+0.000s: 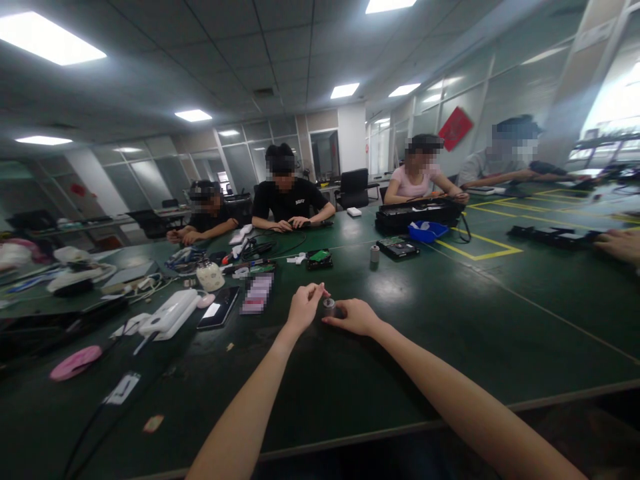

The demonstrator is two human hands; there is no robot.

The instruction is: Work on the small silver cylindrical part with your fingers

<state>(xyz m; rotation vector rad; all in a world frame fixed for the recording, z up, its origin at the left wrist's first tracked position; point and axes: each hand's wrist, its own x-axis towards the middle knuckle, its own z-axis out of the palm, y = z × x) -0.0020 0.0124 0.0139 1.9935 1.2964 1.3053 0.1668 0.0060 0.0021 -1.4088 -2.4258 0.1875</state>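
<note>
A small grey metal cylinder (329, 308) stands upright on the green table in front of me, with a dark part at the middle of its top. My right hand (356, 316) grips its right side between thumb and fingers. Just above its top edge, on the left, my left hand (304, 308) is closed in a pinch. Whatever lies between those left fingertips is too small to make out. A second, similar metal cylinder (375, 253) stands farther back, beside a dark drive-like device (399, 249).
A white power bank-like box (170, 313), a black tablet-like panel (219, 308), a pink ring (76, 363) and cables crowd the left. Behind are a green circuit board (319, 257) and a blue tray (428, 231). Several people sit across the table; another person's hand (620, 245) is at right.
</note>
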